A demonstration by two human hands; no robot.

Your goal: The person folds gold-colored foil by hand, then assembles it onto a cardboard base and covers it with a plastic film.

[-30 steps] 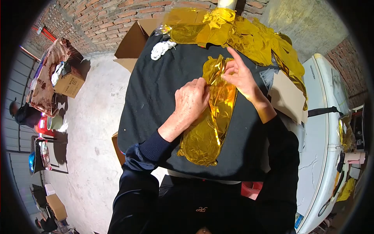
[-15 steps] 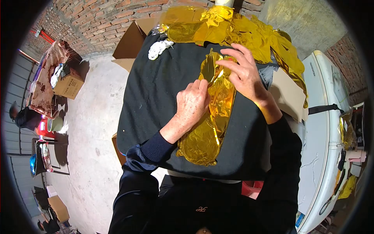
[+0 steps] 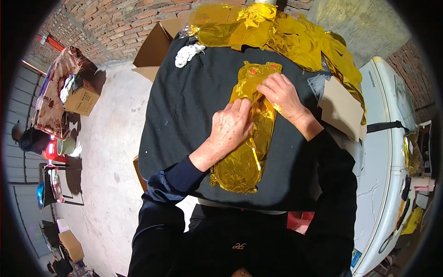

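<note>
A long gold foil piece [image 3: 242, 167] with small rounded tabs at its ends and two red spots near its far end lies on the black cloth [image 3: 184, 106]. My left hand [image 3: 230, 124] is closed on the foil's left edge near its middle, fingertips pinched. Across from it, my right hand [image 3: 284, 98] pinches the foil's right side, fingers bent together. Between the hands the foil is creased and shiny.
More gold foil sheets [image 3: 295, 41] are heaped along the far edge. A white crumpled cloth [image 3: 188, 55] lies at the far left. Cardboard [image 3: 342, 108] sits at the right, beside a white appliance [image 3: 380, 152]. An open carton [image 3: 159, 48] stands beyond the left corner.
My right hand has come down and its spread fingers have closed on the foil. The far end, folded up before, now lies flatter with both red spots showing.
</note>
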